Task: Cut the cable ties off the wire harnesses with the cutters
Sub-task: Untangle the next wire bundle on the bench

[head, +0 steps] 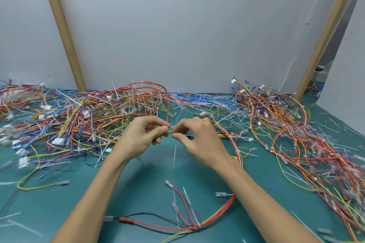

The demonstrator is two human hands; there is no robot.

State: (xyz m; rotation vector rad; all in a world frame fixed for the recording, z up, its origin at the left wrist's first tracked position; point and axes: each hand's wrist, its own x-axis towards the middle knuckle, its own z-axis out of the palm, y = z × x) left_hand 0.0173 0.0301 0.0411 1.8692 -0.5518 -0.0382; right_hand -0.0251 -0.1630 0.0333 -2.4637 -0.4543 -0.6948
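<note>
Red wires (217, 213) loop nearest me on the mat (138, 173), one cable tie (199, 225) uncut. Beyond, my left hand (142, 136) and right hand (199, 140) each pinch a thin harness strand (171, 133) running left to right between them. I judge I'm locating a tie, and next that right hand must let go to take up the cutters.

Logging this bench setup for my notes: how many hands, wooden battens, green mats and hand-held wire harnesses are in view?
hands: 2, left hand and right hand
wooden battens: 2, left batten and right batten
green mat: 1
wire harness pinched by both hands: 1
total: 6
</note>
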